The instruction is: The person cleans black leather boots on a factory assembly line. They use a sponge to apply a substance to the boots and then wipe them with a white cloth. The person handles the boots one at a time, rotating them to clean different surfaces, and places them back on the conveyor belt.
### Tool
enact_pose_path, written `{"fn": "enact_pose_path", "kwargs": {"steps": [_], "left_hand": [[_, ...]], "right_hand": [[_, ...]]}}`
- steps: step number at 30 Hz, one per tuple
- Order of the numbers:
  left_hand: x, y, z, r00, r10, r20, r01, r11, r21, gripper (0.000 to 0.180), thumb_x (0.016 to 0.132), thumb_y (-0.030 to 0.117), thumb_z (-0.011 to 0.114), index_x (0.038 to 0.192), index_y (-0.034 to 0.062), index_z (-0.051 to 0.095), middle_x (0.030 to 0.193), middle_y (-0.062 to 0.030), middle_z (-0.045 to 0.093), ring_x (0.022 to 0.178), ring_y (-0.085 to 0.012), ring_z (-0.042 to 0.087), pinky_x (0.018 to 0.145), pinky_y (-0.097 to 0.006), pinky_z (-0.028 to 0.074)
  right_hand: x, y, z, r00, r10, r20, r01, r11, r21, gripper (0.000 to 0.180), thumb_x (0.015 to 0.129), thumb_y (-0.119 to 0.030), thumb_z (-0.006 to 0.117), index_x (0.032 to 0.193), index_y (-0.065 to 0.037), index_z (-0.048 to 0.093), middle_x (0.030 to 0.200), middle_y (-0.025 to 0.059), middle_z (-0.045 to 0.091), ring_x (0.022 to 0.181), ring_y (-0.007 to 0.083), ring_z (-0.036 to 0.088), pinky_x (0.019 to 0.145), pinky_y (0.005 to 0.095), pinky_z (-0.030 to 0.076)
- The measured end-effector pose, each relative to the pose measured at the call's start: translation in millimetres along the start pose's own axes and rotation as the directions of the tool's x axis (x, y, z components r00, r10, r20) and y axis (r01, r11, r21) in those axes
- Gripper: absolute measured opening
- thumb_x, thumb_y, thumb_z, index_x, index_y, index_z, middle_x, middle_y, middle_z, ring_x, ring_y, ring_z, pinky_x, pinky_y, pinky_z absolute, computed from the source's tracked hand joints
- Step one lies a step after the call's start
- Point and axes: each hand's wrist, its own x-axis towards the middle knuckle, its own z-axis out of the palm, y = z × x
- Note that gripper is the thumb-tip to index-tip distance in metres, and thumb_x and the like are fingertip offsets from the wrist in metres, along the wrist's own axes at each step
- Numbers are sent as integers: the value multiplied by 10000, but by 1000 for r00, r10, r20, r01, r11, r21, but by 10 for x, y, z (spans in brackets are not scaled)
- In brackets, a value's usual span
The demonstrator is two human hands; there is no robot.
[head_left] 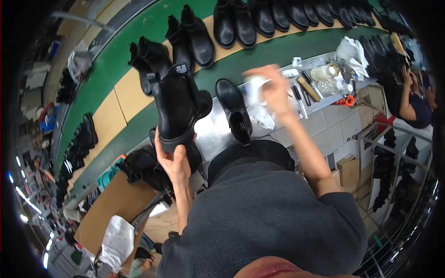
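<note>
Left hand: my left hand (175, 163) is clamped on the lower end of a black ankle boot (174, 109), thumb on the near side, fingers wrapped around the other.
Held boot: it is raised in front of the green conveyor table (197, 79), left of my body's middle, its opening pointing away from me.
Right hand: my right hand (277, 90) is blurred, its fingers closed on a white cloth (257, 89) above the workbench; I cannot tell each finger's exact place.
Second boot: another black boot (229, 99) rests on the silver metal workbench (214, 132), toe away from me, opening toward my lap.
Beside it: a crumpled white tissue (263, 117) lies just right of that boot.
Bench tools: a wooden-handled tool (308, 89), a clear plastic bottle (329, 86) and orange-handled scissors (344, 100) sit farther right, near a white plastic bag (348, 50).
Conveyor: black boots (232, 25) stand in a row on tan boards (104, 113).
Lower left: more black boots (144, 167) are heaped near a brown cardboard sheet (104, 211).
Right side: a co-worker (412, 104) is near a metal rack (394, 148) holding black footwear.
</note>
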Motion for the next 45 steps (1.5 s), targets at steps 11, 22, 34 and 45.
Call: {"fn": "enact_pose_path", "kwargs": {"steps": [11,22,34,45], "left_hand": [[-162,-1286,-930,769,-626,-129,575,766,-287,516,984,402,459,1353,40,474,1321,-109,548,1204,-217,537,1024,-341,427],[390,-1391,-265,706,-706,46,700,687,-194,552,921,313,627,1334,-5,447,1238,-124,588,1132,-231,583,979,-382,474],[1026,-700,275,602,-794,82,598,380,-706,566,805,392,745,1161,8,529,1143,-176,623,1043,-323,635,936,-483,525],[248,-637,-514,860,-364,358,500,459,-734,529,905,276,564,1370,56,442,1361,-129,504,1222,-288,512,1092,-446,362]], "right_hand": [[-580,973,-458,829,498,256,-392,842,-370,413,900,-329,616,1125,18,615,932,205,666,812,283,658,711,358,519],[-805,802,566,369,847,382,-926,368,78,801,900,-603,513,1234,125,522,1183,170,623,1083,225,593,953,325,433],[-16,430,496,413,746,522,-788,5,616,419,954,-392,556,1249,-95,578,1208,60,633,1066,175,624,944,351,493],[-509,335,389,698,370,613,-687,103,720,533,992,-373,442,1380,-10,402,1370,121,492,1221,220,516,1065,358,403]]}}
